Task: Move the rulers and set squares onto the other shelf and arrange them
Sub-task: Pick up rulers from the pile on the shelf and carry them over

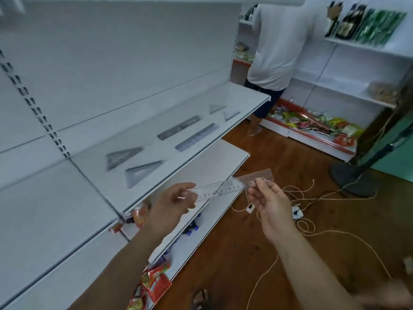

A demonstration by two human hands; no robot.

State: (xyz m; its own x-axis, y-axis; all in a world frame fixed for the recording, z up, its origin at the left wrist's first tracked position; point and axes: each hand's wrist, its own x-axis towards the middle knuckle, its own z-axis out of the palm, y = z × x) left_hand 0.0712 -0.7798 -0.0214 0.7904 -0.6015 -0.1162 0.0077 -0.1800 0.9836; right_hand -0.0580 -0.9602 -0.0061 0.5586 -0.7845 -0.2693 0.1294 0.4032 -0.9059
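I hold a clear plastic ruler (223, 187) between both hands, in front of the white shelf (201, 135). My left hand (172, 204) pinches its left end and my right hand (271, 202) pinches its right end. On the shelf lie two set squares (121, 157) (140, 173) at the near left, two rulers (178, 127) (197, 137) in the middle, and two small set squares (216, 108) (231, 114) at the far right. All are clear plastic and lie flat.
A lower white shelf (223, 162) juts out below, with snack packets (154, 285) near my left arm. String and cables (312, 220) trail over the wooden floor. A person in a white shirt (279, 45) stands at the far shelves. A fan base (353, 177) sits at right.
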